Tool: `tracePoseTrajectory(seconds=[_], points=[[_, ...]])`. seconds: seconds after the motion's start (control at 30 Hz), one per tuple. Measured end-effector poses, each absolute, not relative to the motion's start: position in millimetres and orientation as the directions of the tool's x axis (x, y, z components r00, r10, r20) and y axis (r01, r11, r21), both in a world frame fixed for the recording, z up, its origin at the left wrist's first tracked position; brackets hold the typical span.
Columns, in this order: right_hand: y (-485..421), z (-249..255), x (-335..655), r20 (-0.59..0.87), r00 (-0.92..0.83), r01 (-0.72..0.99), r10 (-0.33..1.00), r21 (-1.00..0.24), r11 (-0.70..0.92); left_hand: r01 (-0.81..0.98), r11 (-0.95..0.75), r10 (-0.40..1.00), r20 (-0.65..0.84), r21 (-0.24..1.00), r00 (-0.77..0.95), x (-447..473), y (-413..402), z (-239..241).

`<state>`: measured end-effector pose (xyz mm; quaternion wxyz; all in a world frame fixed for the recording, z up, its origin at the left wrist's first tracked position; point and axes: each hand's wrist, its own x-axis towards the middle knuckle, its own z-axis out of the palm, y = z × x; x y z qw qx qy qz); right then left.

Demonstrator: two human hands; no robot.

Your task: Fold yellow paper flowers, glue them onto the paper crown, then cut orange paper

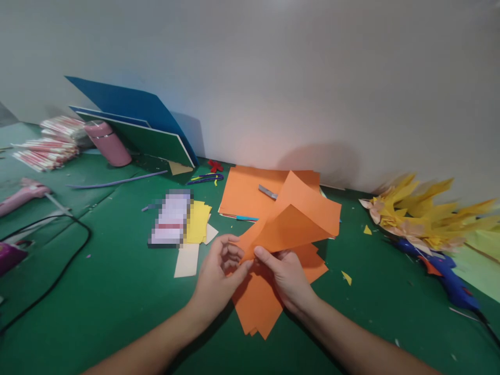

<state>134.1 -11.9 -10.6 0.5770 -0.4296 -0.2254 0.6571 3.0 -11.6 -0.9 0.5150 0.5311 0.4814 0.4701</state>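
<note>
My left hand and my right hand pinch the near corner of a folded sheet of orange paper in front of me. Its upper layer curves over, and a pointed flap stands up at the back. Beneath my hands lie several orange paper pieces with pointed ends. Behind them rests a stack of orange sheets, with a grey metal blade-like tool partly covered by the held paper. The fingertips of my right hand are hidden under the paper.
On the left are a phone-like blurred object, yellow paper, a pink bottle, upright boards and a black cord. To the right lie a blue glue gun and a yellow paper wreath. Scraps dot the green table.
</note>
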Motion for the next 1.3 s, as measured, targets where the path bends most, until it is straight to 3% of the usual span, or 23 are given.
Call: tracePoseTrajectory(seconds=[0.6,1.3], points=[[-12.0,-6.8,133.0,-0.354,0.084,-0.530,0.931,-0.807,-0.260,0.035,0.039,0.999,-0.040,0.999,0.022,2.5,-12.7,-0.3],[-11.1,-8.3,133.7,-0.363,0.086,-0.509,0.928,-0.817,-0.272,0.016,0.031,0.997,-0.032,0.999,0.071,1.0,-12.0,2.0]])
